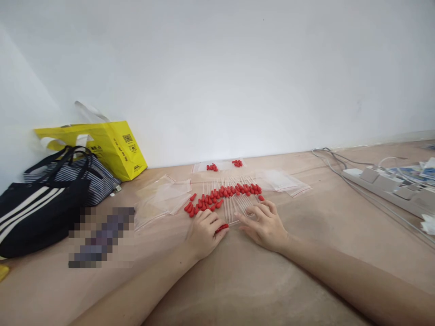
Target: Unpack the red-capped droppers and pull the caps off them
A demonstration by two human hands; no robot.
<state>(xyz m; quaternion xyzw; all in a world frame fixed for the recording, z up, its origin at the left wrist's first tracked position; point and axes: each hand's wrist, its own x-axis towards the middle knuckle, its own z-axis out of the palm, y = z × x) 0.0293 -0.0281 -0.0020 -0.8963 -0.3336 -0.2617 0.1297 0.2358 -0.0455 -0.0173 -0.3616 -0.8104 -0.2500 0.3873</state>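
Observation:
Red rubber dropper bulbs [200, 204] lie in a curved row in front of my hands, with clear glass dropper tubes [207, 188] pointing away behind them. My left hand [206, 232] has its fingers curled, with thumb and index finger closed around red dropper bulbs [222, 228]. A thin clear tube runs from there toward my right hand [267, 226]. That hand rests beside the near glass tubes [232, 210], its bent fingers apart and the fingertips at the tube ends. Close by its knuckles is a single red bulb [261, 198]. The undersides of both hands are hidden.
Clear zip bags [170, 197] lie to the left, and more bags [280, 181] to the right. Behind the row, another bag [224, 165] holds red-bulbed droppers. A yellow bag [125, 151] and black bag [44, 213] stand left; a power strip [390, 190] with cables lies right.

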